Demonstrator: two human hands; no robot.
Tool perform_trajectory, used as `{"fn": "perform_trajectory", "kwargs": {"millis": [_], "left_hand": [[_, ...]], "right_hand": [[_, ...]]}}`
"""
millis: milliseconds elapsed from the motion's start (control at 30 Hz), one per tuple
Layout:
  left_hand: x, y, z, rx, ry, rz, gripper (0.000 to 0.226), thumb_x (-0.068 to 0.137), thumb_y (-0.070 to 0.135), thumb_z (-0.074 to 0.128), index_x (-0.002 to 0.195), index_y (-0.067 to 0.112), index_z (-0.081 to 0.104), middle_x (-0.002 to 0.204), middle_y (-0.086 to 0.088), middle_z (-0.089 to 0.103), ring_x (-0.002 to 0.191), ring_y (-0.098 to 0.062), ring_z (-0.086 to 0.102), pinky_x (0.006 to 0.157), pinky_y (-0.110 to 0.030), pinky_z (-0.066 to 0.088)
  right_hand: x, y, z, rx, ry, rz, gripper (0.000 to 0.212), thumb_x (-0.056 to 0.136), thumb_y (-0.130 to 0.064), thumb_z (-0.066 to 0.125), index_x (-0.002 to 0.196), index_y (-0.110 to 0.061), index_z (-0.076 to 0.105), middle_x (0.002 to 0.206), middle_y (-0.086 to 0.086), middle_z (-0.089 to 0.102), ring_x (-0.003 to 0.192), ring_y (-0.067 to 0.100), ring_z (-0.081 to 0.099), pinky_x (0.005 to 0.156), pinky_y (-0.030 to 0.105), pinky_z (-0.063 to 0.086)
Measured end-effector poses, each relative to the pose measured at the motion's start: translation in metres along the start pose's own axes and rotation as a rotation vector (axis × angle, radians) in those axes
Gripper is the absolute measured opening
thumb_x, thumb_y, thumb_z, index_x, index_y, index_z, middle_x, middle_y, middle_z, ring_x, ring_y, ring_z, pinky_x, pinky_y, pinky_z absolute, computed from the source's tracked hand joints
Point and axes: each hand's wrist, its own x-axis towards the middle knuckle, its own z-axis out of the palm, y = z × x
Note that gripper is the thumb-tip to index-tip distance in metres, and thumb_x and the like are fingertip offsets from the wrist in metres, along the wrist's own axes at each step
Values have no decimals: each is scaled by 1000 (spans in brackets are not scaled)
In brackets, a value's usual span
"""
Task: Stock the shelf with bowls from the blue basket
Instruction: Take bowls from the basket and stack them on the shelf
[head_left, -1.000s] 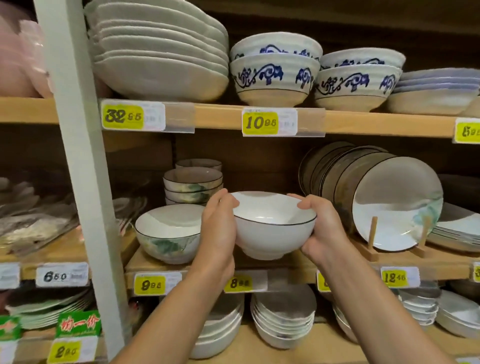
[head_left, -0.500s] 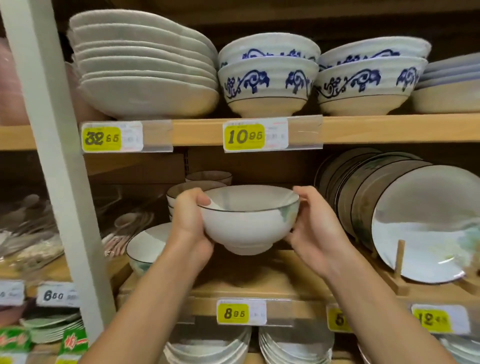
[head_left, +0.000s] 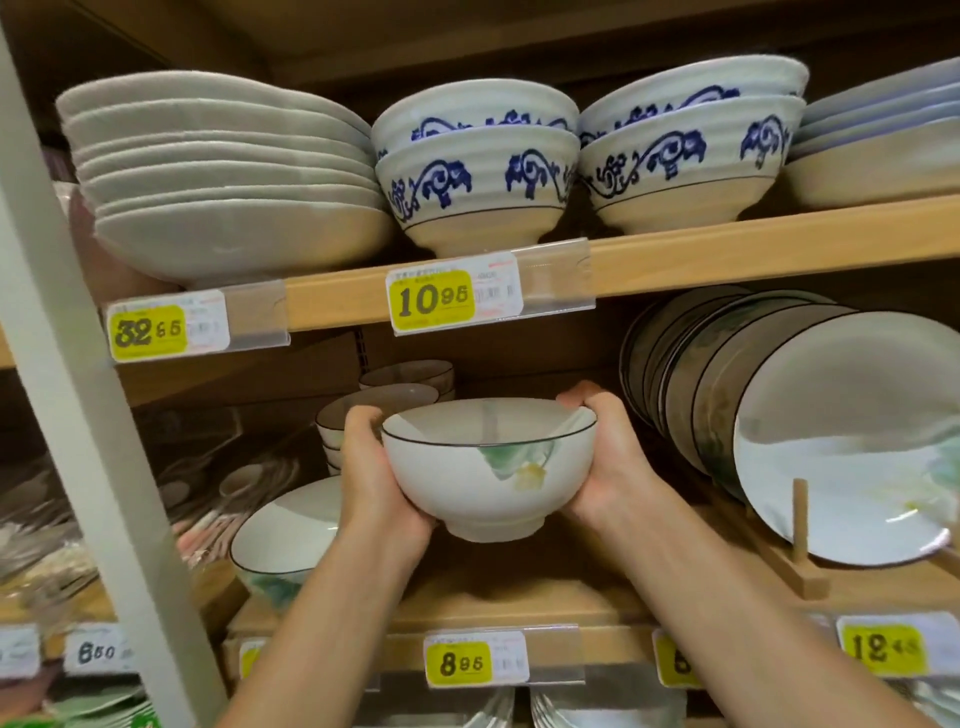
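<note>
I hold a white bowl (head_left: 483, 480) with a thin dark rim and a green and yellow painted mark, upright, above the middle wooden shelf (head_left: 519, 597). My left hand (head_left: 376, 478) grips its left side, and my right hand (head_left: 605, 460) grips its right side with the thumb over the rim. The bowl hangs in the air over a bare patch of the shelf board. A matching bowl (head_left: 288, 540) stands on the shelf to the lower left, and a stack of smaller bowls (head_left: 374, 410) stands behind my left hand. The blue basket is out of view.
Upright plates (head_left: 841, 447) lean in a wooden rack on the right of the same shelf. The upper shelf (head_left: 727, 254) carries stacked white dishes (head_left: 223, 182) and blue-patterned bowls (head_left: 478, 166). A pale upright post (head_left: 78, 415) stands at the left. Price tags line the shelf edges.
Both hands carried the bowl up and deeper into the middle shelf space. The camera moved closer and tilted up, so the shelves look larger.
</note>
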Motion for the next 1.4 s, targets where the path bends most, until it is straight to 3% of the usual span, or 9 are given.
{"fn": "perform_trajectory", "kwargs": {"millis": [133, 233, 367, 467, 733, 967, 1067, 1167, 1400], "left_hand": [[-28, -27, 0, 91, -7, 294, 58, 82, 50, 51, 128, 14, 56, 115, -8, 71, 100, -19, 69, 83, -35, 56], [-46, -49, 6, 212, -22, 299, 82, 63, 52, 70, 138, 45, 37, 123, 6, 66, 110, -9, 64, 100, -39, 46], [-29, -36, 1, 236, 65, 204, 54, 81, 32, 61, 133, 27, 48, 108, 1, 72, 99, -19, 69, 81, -42, 56], [-11, -9, -15, 178, 26, 62, 25, 82, 32, 45, 93, 24, 66, 87, -1, 74, 83, -22, 67, 58, -32, 53], [-2, 25, -19, 221, -215, -235, 37, 83, 45, 43, 105, 24, 64, 95, -6, 71, 77, -29, 69, 60, -41, 57], [-20, 28, -35, 513, -249, 188, 98, 63, 78, 65, 136, 16, 48, 122, -5, 67, 106, -18, 68, 79, -40, 58], [-11, 45, -45, 803, -197, 322, 111, 53, 91, 57, 139, 22, 43, 123, 3, 66, 111, -10, 65, 102, -40, 45], [-1, 63, -56, 694, -97, 334, 68, 72, 75, 52, 120, 28, 60, 112, -3, 72, 101, -15, 70, 92, -39, 50], [8, 65, -84, 701, 347, 425, 76, 71, 62, 37, 134, 22, 50, 139, -7, 53, 128, -29, 49, 109, -58, 33]], "right_hand": [[-1, 7, 4, 73, 50, -117, 9, 65, -18, 52, 67, -11, 57, 67, 12, 64, 64, 31, 68, 71, 44, 58], [-3, 23, 7, 4, 176, -304, 17, 83, -21, 48, 85, -11, 61, 66, 8, 67, 58, 22, 68, 53, 31, 54], [-15, 48, 3, -167, 175, -451, 41, 78, -29, 54, 117, -19, 59, 102, 6, 70, 92, 19, 68, 66, 30, 53], [-16, 34, -3, -228, 112, -452, 24, 87, -30, 52, 103, -22, 68, 93, -3, 74, 90, 11, 67, 73, 30, 49], [6, 2, 13, -139, -79, -42, 53, 68, -30, 54, 112, -5, 67, 96, 17, 69, 81, 31, 68, 73, 34, 54], [3, 25, 35, -100, 105, -284, 16, 88, -27, 49, 92, -16, 60, 81, 9, 71, 70, 22, 71, 59, 33, 57], [2, 40, 54, -240, 155, -407, 38, 80, -49, 58, 109, -24, 59, 94, 5, 75, 84, 18, 73, 64, 31, 58], [6, 60, 74, -404, 140, -480, 81, 59, -69, 58, 129, -29, 49, 116, 3, 67, 105, 17, 65, 92, 41, 54], [18, 99, 89, -653, 92, -518, 86, 63, -79, 47, 136, -34, 42, 120, -9, 62, 116, 9, 56, 102, 36, 44]]}}
